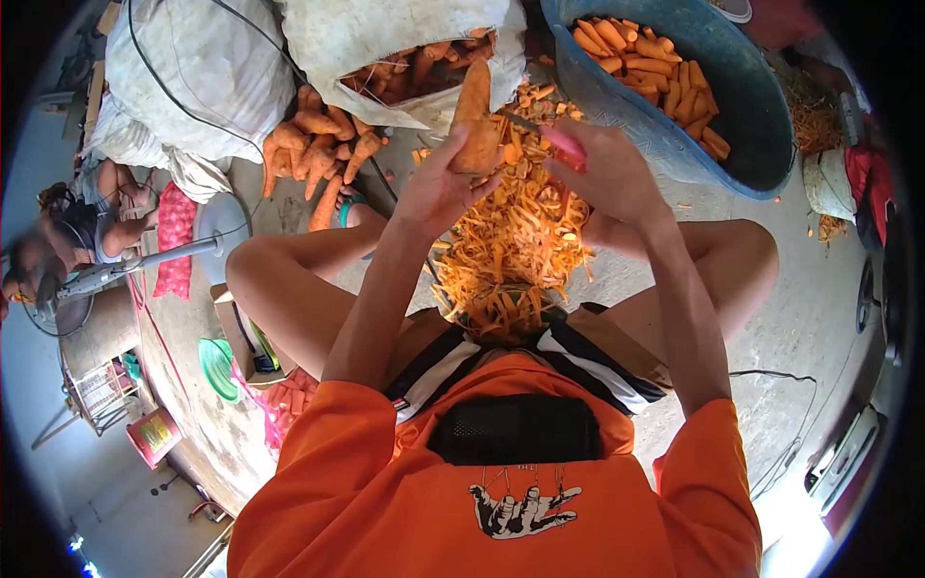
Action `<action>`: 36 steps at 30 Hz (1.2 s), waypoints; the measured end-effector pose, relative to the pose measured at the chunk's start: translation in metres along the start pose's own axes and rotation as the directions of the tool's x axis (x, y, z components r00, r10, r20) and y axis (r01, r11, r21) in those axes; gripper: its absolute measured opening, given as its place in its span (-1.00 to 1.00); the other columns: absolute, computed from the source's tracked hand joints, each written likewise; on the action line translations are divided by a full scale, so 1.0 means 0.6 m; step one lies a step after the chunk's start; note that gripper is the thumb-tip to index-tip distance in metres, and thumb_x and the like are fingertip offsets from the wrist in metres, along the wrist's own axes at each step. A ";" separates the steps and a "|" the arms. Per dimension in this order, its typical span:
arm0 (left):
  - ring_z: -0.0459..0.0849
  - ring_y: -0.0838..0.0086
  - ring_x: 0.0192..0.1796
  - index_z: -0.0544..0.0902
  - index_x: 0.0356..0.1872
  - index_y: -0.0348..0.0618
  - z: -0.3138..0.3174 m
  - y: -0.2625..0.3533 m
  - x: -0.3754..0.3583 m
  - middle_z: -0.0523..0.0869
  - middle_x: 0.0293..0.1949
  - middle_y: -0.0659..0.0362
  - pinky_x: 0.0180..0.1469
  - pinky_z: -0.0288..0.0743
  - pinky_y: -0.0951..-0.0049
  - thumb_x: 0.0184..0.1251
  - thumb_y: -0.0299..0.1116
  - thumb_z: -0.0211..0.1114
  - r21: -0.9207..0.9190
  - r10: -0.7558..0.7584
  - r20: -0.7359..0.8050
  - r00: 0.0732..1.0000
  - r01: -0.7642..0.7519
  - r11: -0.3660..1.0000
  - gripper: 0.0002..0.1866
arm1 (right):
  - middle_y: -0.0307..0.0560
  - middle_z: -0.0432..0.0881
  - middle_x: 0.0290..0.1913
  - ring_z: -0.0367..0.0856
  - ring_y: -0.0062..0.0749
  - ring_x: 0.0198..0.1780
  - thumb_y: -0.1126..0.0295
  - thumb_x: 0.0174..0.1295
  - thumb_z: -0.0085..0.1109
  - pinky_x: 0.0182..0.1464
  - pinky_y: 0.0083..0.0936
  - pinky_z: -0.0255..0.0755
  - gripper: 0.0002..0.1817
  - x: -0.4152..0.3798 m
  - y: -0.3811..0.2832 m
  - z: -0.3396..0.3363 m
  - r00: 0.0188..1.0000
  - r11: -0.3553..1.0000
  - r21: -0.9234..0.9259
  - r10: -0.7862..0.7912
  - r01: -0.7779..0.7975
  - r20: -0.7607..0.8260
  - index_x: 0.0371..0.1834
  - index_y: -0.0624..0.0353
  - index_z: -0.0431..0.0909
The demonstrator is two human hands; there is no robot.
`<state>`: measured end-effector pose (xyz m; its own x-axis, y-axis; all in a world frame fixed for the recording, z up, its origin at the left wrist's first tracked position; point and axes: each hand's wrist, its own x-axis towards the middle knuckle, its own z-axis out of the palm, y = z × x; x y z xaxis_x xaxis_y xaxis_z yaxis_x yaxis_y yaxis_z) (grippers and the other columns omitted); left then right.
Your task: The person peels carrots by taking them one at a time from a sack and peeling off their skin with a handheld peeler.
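Note:
My left hand [434,188] grips a thick carrot [473,101] near its lower end, the tip pointing up and away from me. Close to its right side, my right hand [612,169] is closed around the pink handle of a knife [566,146]. The dark blade points left toward the carrot. Beneath both hands, a heap of orange peelings and cut ends [511,236] lies between my legs. Just beyond the carrot, an open white sack [385,24] shows unpeeled carrots inside. Loose unpeeled carrots [318,144] are piled on the floor left of it.
A blue tub [617,140] holding peeled carrots [665,72] stands at the upper right. Another full white sack [198,72] is at the upper left. Along the left are a pink mesh bag [175,236], a green basket [220,371] and a seated person [116,197].

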<state>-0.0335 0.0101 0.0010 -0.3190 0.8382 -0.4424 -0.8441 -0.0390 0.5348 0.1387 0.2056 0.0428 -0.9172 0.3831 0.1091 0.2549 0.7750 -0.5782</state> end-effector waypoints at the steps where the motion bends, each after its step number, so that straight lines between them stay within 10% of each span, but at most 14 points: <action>1: 0.68 0.46 0.19 0.50 0.27 -0.06 0.005 -0.003 -0.002 0.65 0.19 0.20 0.20 0.62 0.26 0.61 -0.09 0.23 0.163 0.073 -0.015 0.997 -0.070 0.984 -0.60 | 0.16 0.74 -0.23 0.72 0.13 -0.20 0.22 0.27 0.40 -0.10 -0.10 0.54 -0.61 -0.002 -0.012 0.006 1.000 1.000 0.007 0.000 0.000 0.024 0.06 0.19 0.64; 10: 0.73 0.45 0.08 0.47 0.29 -0.28 0.025 -0.013 -0.027 0.72 0.06 0.10 0.15 0.66 0.38 0.05 -0.47 0.69 0.439 0.267 0.079 0.961 -0.273 0.856 -0.24 | 0.06 0.68 -0.29 0.72 0.06 -0.15 0.28 0.23 0.35 -0.08 -0.02 0.55 -0.73 -0.006 -0.051 0.046 0.989 0.993 -0.074 -0.088 0.097 0.117 -0.08 0.12 0.59; 36: 0.74 0.51 0.03 0.53 0.24 -0.34 0.011 -0.004 -0.039 0.77 0.02 0.14 0.11 0.65 0.44 -0.01 -0.28 0.75 0.755 0.353 0.130 0.927 -0.323 0.571 -0.20 | 0.06 0.69 -0.38 0.70 0.10 -0.24 0.42 0.11 0.38 -0.15 -0.02 0.54 -0.78 0.003 -0.031 0.108 0.982 0.980 -0.072 -0.179 0.184 0.067 -0.18 0.16 0.64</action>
<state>-0.0210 -0.0059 0.0151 -0.5370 0.8339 -0.1276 -0.0533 0.1174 0.9916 0.1128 0.1593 0.0013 -0.9664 0.2038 0.1565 0.1035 0.8662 -0.4888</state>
